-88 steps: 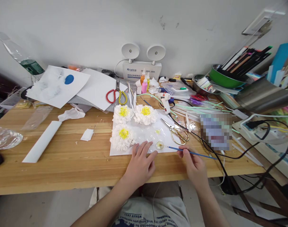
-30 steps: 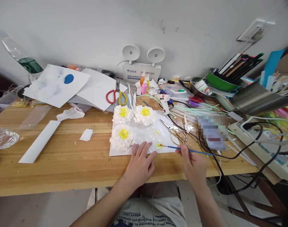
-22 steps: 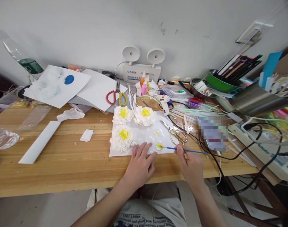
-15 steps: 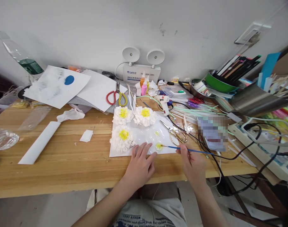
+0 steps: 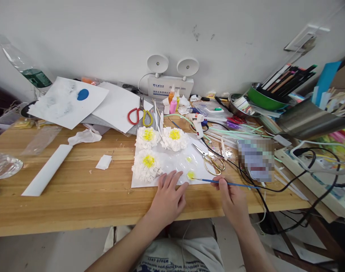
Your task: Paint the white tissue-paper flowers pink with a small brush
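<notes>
Between the fingers of my right hand (image 5: 232, 196) is a thin blue paintbrush (image 5: 217, 181). Its tip points left and touches a yellow paint patch (image 5: 191, 175) in a clear palette (image 5: 178, 163). My left hand (image 5: 169, 194) lies with fingers spread over the near edge of the palette and the white paper (image 5: 200, 151) beneath it. Three white ruffled flowers with yellow centres stand on the left of that paper: a front flower (image 5: 147, 172), a back left flower (image 5: 141, 141) and a back right flower (image 5: 180, 142).
Gold-handled scissors (image 5: 214, 164) lie beyond my right hand, near a white glue gun (image 5: 198, 124). A phone (image 5: 256, 158) and black cables sit to the right, by a power strip (image 5: 311, 181). Red-and-yellow-handled scissors (image 5: 138, 116) and paint bottles (image 5: 173, 105) are at the back.
My right hand and the paintbrush have shifted slightly right, with the brush tip still at the yellow paint. My left hand stays in place.
</notes>
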Demonstrator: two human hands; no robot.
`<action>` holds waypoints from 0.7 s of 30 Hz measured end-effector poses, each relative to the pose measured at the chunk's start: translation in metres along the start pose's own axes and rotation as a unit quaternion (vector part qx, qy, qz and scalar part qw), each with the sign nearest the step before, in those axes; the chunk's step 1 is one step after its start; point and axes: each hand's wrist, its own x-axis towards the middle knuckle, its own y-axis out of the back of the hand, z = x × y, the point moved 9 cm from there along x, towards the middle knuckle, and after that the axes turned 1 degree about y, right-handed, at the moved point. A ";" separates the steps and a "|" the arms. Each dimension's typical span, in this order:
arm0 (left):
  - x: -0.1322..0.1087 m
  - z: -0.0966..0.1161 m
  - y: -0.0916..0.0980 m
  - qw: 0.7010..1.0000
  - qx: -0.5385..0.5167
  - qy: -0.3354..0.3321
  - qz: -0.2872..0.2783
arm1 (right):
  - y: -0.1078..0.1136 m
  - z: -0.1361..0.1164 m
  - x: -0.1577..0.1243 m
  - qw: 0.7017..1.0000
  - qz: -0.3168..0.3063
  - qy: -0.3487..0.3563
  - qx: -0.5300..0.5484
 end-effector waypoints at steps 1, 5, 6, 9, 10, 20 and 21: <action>0.000 0.000 0.000 1.000 -0.001 0.001 -0.001 | 0.000 0.000 0.001 1.000 -0.001 0.001 -0.003; 0.000 0.000 0.001 1.000 -0.001 0.000 0.004 | -0.002 -0.008 0.009 0.999 -0.009 0.022 -0.026; 0.000 0.000 0.001 1.000 -0.002 -0.001 0.004 | -0.003 -0.011 0.011 0.999 -0.013 0.030 -0.031; -0.001 0.000 0.001 1.000 -0.002 0.001 -0.001 | -0.006 -0.020 0.016 0.997 -0.023 0.059 -0.053; -0.001 0.000 0.000 1.000 -0.001 0.001 -0.003 | -0.007 -0.023 0.017 0.995 -0.025 0.068 -0.062; -0.001 -0.001 0.000 1.000 -0.002 0.002 -0.006 | -0.003 -0.031 0.019 0.994 -0.014 0.081 -0.077; -0.001 -0.001 0.000 1.000 -0.003 0.003 -0.006 | -0.001 -0.030 0.019 0.994 -0.004 0.076 -0.077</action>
